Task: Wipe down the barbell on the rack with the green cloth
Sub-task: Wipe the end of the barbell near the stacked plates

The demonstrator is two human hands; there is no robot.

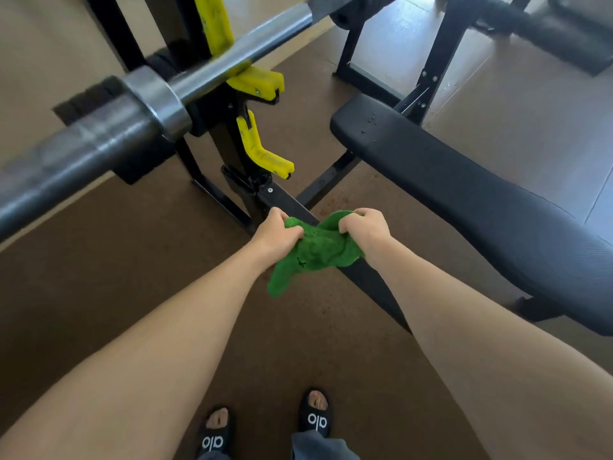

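A green cloth (313, 252) hangs bunched between both hands in front of me, well below the bar. My left hand (273, 232) grips its left edge and my right hand (363, 229) grips its right edge. The steel barbell (232, 59) runs diagonally from lower left to upper right, resting on a yellow rack hook (255, 83). Its thick sleeve (83, 147) and collar fill the left side, close to the camera. Neither hand touches the bar.
A black padded bench (481, 200) stretches to the right of my hands. The black rack upright with a second yellow hook (262, 151) stands straight ahead, its base rail on the brown floor mat (116, 260). My feet in black slides (265, 426) are at the bottom.
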